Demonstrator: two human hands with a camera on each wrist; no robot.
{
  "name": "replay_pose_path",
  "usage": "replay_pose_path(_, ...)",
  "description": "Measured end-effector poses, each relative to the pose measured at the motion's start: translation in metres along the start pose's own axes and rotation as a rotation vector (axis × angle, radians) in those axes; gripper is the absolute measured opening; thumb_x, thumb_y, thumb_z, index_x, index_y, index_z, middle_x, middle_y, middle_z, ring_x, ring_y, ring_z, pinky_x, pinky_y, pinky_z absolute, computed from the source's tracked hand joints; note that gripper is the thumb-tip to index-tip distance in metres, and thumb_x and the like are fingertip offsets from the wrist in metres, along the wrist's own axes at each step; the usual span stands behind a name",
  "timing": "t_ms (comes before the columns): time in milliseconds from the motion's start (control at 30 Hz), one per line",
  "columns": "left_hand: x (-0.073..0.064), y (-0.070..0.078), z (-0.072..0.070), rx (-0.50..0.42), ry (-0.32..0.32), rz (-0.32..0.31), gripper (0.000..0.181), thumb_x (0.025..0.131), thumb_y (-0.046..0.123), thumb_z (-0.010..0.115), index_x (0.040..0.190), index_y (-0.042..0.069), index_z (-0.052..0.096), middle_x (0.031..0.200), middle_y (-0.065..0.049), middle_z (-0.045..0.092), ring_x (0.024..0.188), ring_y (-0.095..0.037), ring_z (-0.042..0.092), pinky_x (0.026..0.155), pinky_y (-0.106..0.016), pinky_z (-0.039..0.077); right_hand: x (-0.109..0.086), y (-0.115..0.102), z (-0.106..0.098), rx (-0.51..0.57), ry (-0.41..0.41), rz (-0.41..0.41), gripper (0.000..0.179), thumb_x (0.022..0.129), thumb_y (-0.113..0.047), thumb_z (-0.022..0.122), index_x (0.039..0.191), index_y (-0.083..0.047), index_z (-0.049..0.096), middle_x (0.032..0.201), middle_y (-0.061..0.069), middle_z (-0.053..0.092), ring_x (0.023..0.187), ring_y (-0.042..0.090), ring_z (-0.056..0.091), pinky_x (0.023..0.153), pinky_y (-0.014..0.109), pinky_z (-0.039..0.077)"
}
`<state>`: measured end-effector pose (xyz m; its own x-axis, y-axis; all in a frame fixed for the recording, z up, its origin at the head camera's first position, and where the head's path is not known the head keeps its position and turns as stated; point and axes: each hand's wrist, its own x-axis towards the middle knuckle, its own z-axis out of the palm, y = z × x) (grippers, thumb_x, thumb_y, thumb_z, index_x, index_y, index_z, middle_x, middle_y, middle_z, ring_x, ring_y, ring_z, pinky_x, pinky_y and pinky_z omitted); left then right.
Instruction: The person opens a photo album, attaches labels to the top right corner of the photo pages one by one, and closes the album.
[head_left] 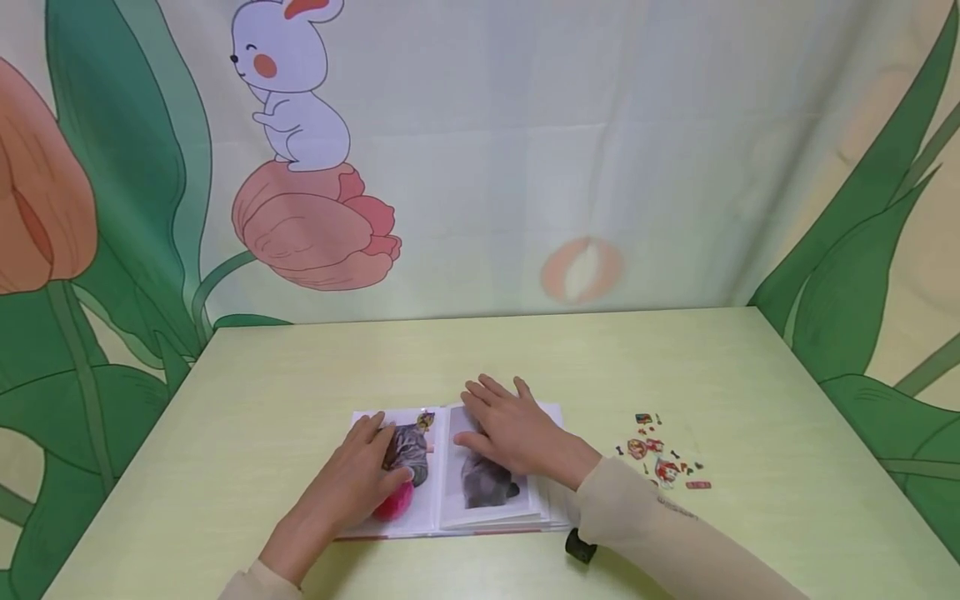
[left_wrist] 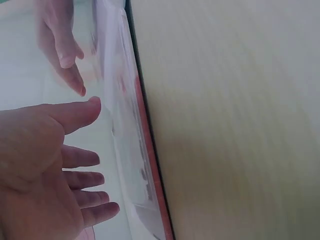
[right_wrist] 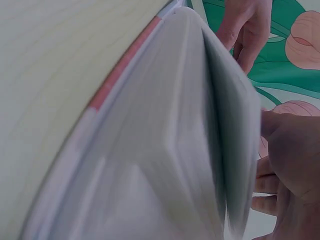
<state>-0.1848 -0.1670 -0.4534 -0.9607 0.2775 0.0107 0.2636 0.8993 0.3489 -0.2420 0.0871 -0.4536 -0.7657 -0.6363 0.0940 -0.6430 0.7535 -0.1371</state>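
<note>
A photo album (head_left: 433, 467) lies spread on the table. Its left page carries a grey cat picture (head_left: 410, 454), a pink round shape (head_left: 396, 503) and a small sticker (head_left: 425, 420) near the top. On the right page is another dark animal picture (head_left: 483, 483), partly covered. My left hand (head_left: 356, 471) rests over the left page's outer side, fingers extended. Across the upper right page lies my right hand (head_left: 517, 429), its fingers straight and slightly spread. In the right wrist view, a leaf of the album (right_wrist: 240, 120) stands a little raised from the pages beneath, beside the right hand (right_wrist: 300, 160).
Several small colourful stickers (head_left: 666, 472) are scattered on the table (head_left: 247, 433) to the right of the album. A black object (head_left: 580, 547) shows beneath the right wrist. Behind the table hangs a curtain (head_left: 480, 208) printed with a rabbit and tulips.
</note>
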Motion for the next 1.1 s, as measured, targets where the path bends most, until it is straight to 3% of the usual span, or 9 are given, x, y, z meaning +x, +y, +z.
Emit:
replay_pose_path(300, -0.003, 0.013, -0.004, -0.024, 0.021, 0.028, 0.074, 0.097, 0.031, 0.073, 0.153, -0.007, 0.042, 0.161, -0.029, 0.033, 0.152, -0.047, 0.023, 0.117, -0.062, 0.029, -0.017, 0.016, -0.008, 0.041, 0.023, 0.047, 0.072, 0.106, -0.055, 0.048, 0.157, -0.004, 0.042, 0.165, 0.013, 0.035, 0.155, 0.032, 0.024, 0.120, 0.068, 0.017)
replay_pose_path(567, -0.005, 0.021, -0.004, -0.046, 0.056, 0.074, 0.073, 0.098, 0.029, 0.073, 0.154, -0.006, 0.041, 0.162, -0.027, 0.031, 0.151, -0.044, 0.027, 0.118, -0.059, 0.032, -0.034, 0.031, -0.014, 0.045, 0.038, 0.111, 0.074, 0.105, -0.055, 0.051, 0.158, -0.004, 0.041, 0.166, 0.013, 0.034, 0.155, 0.033, 0.024, 0.121, 0.067, 0.016)
replay_pose_path(1100, -0.005, 0.037, -0.004, -0.051, 0.096, 0.145, 0.072, 0.097, 0.030, 0.074, 0.154, -0.003, 0.044, 0.163, -0.025, 0.033, 0.151, -0.043, 0.029, 0.117, -0.059, 0.034, -0.072, 0.060, -0.021, 0.055, 0.103, 0.150, 0.071, 0.106, -0.050, 0.054, 0.156, -0.001, 0.042, 0.164, 0.015, 0.036, 0.154, 0.035, 0.026, 0.118, 0.069, 0.020)
